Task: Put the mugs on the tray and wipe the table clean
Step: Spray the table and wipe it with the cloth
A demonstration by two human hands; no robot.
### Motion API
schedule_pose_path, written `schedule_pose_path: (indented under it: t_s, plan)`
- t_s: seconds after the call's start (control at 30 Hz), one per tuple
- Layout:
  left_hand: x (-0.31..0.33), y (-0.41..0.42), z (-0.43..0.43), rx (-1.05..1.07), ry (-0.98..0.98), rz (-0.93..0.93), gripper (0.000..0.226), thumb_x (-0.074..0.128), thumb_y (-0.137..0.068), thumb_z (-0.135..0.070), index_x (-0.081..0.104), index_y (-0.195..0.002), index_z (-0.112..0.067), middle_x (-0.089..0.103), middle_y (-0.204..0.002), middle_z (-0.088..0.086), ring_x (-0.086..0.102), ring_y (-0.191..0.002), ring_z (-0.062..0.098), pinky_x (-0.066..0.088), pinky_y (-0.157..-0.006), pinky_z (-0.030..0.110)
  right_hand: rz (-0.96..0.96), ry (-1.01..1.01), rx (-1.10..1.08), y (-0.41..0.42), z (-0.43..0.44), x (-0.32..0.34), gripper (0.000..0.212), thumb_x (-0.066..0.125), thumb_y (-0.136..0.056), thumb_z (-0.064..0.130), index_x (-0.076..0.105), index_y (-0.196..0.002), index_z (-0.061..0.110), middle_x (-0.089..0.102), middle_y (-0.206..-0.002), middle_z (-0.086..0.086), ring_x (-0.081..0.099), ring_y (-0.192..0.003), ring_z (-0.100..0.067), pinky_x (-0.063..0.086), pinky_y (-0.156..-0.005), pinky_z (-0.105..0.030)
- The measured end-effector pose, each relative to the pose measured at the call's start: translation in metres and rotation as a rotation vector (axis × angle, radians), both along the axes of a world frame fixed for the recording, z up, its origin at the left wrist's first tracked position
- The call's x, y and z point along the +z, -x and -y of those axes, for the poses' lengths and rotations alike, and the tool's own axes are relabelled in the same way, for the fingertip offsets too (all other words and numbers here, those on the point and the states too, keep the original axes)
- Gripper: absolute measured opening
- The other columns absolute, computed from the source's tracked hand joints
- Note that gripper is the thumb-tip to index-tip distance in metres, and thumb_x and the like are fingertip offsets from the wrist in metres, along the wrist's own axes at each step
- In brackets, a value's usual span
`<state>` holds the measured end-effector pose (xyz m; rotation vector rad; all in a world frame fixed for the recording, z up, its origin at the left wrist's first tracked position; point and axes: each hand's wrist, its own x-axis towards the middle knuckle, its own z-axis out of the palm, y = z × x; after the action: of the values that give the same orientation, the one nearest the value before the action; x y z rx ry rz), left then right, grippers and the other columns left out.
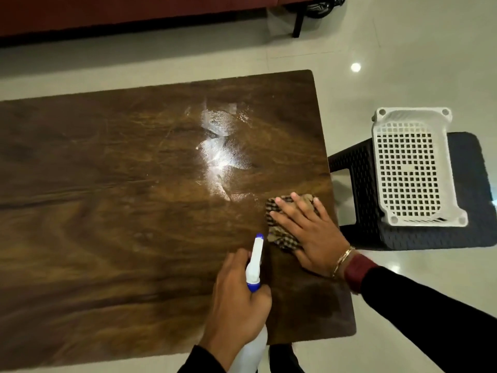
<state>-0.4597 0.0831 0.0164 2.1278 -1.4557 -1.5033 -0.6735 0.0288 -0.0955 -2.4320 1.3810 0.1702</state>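
A dark wooden table (121, 211) fills the view, with a wet shiny patch (219, 146) near its right middle. My left hand (236, 300) grips a white spray bottle with a blue nozzle (255, 262), held just above the table's near right part. My right hand (306, 232) lies flat, fingers spread, pressing a checked brown cloth (279, 235) onto the table close to its right edge. A white perforated tray (414, 168) rests on a dark stool to the right of the table. No mugs are in view.
The dark woven stool (435, 235) stands right beside the table's right edge on a pale tiled floor (403, 63). A reddish sofa base (134, 12) and a black leg (298, 22) run along the far side.
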Motion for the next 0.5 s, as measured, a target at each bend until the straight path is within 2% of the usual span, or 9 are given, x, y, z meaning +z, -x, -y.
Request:
schedule_pose_path:
  t_s: [0.03,0.1,0.2,0.27,0.37,0.5]
  plan:
    - [0.001,0.0,-0.007,0.018,-0.002,-0.006,0.049,0.064,-0.071,-0.028,0.059,-0.119,-0.025,0.061,-0.108,-0.003,0.062,-0.101,0.017,0.059,-0.089,0.042,-0.002,-0.007,-0.027,0.012,0.006,-0.001,0.094,0.056,-0.081,0.044,0.015,-0.165,0.035,0.004,-0.175,0.006,0.001,-0.162,-0.028,0.01,-0.126,-0.063]
    - [0.006,0.002,-0.019,0.052,0.006,-0.021,0.035,0.07,-0.074,-0.019,0.06,-0.106,-0.03,0.062,-0.099,-0.006,0.063,-0.093,0.014,0.06,-0.084,0.041,-0.006,-0.016,-0.149,0.022,0.037,-0.003,0.089,0.054,-0.084,0.043,0.016,-0.164,0.036,0.005,-0.175,0.006,0.004,-0.161,-0.028,0.012,-0.124,-0.068]
    - [0.006,0.009,-0.035,0.061,-0.016,-0.03,0.037,0.073,-0.077,-0.01,0.056,-0.101,-0.032,0.061,-0.095,-0.007,0.063,-0.089,0.014,0.061,-0.082,0.037,0.001,-0.004,-0.399,0.007,0.105,-0.006,0.081,0.054,-0.09,0.043,0.02,-0.163,0.036,0.007,-0.175,0.007,0.006,-0.161,-0.032,0.013,-0.122,-0.07]
    - [0.005,0.015,-0.045,0.066,-0.016,-0.033,0.038,0.073,-0.077,-0.009,0.055,-0.1,-0.033,0.06,-0.095,-0.007,0.063,-0.091,0.015,0.061,-0.082,0.036,-0.002,0.01,-0.46,-0.009,0.12,-0.008,0.08,0.055,-0.09,0.044,0.023,-0.162,0.034,0.009,-0.174,0.006,0.008,-0.16,-0.034,0.011,-0.123,-0.069]
    - [0.004,0.024,-0.052,0.086,-0.013,-0.032,0.041,0.075,-0.079,-0.01,0.052,-0.096,-0.039,0.06,-0.096,-0.01,0.062,-0.092,0.013,0.061,-0.084,0.037,0.023,0.039,-0.336,-0.008,0.079,-0.007,0.08,0.055,-0.088,0.042,0.025,-0.162,0.034,0.01,-0.174,0.005,0.008,-0.16,-0.033,0.01,-0.124,-0.068]
    - [0.003,0.028,-0.052,0.062,0.001,-0.064,0.034,0.072,-0.078,-0.008,0.056,-0.098,-0.03,0.06,-0.093,-0.004,0.061,-0.087,0.016,0.06,-0.079,0.04,0.039,-0.009,-0.197,0.014,-0.058,0.001,0.092,0.056,-0.079,0.045,0.022,-0.164,0.036,0.005,-0.175,0.007,0.002,-0.161,-0.03,0.015,-0.121,-0.069]
